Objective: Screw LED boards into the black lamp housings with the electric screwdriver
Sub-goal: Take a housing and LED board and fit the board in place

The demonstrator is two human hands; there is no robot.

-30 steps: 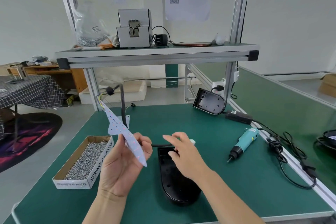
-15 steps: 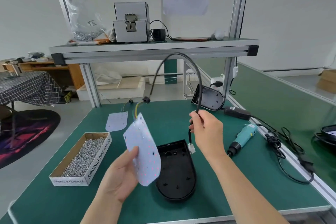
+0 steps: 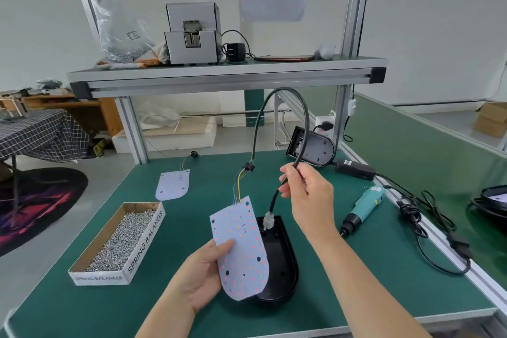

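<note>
My left hand (image 3: 201, 274) holds a white LED board (image 3: 240, 248) by its left edge, tilted over a black lamp housing (image 3: 281, 261) that lies open on the green mat. Coloured wires run from the board's top into a black cable (image 3: 277, 107) that arches up and back down. My right hand (image 3: 308, 195) pinches that cable above its white plug (image 3: 268, 221), which hangs over the housing's far end. A teal electric screwdriver (image 3: 365, 207) lies on the mat to the right, untouched.
A cardboard box of screws (image 3: 119, 241) sits front left. A second LED board (image 3: 172, 184) lies behind it. Another black housing (image 3: 315, 149) leans against the frame post at the back right. Power cords (image 3: 428, 230) trail along the right edge, and a shelf (image 3: 225, 74) spans overhead.
My right hand lifted the cable off the housing, so it arches high and the plug dangles. The left hand turned the board from edge-on to face-up and lowered it over the housing.
</note>
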